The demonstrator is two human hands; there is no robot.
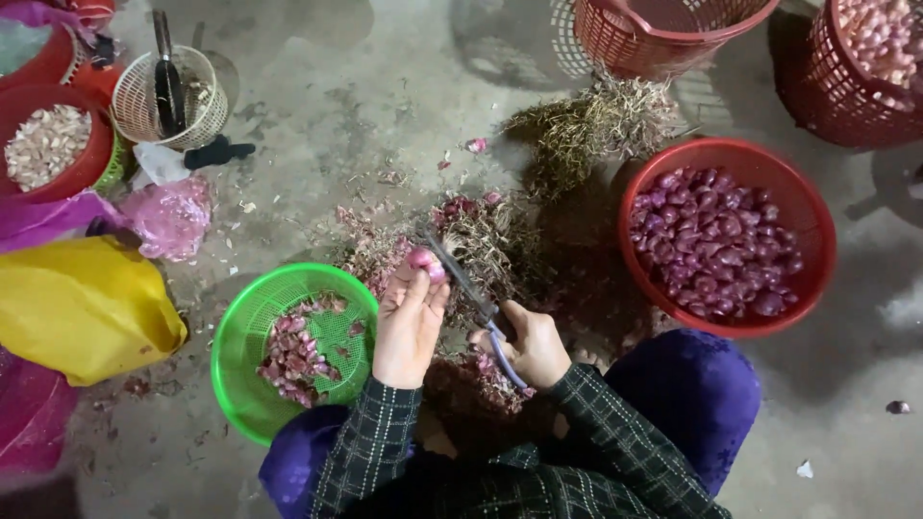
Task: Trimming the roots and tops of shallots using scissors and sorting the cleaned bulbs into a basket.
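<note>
My left hand holds a small purple shallot at its fingertips. My right hand grips a pair of scissors whose blades reach up to the shallot. Below and behind the hands lies a heap of trimmed roots and skins. A green basket holding purple peel scraps sits just left of my left hand. A red basket full of trimmed shallots stands to the right.
A bundle of dry stalks lies on the concrete floor beyond the heap. Two red baskets stand at the top right. On the left are a yellow bag, pink bags, a red bowl of garlic and a white basket.
</note>
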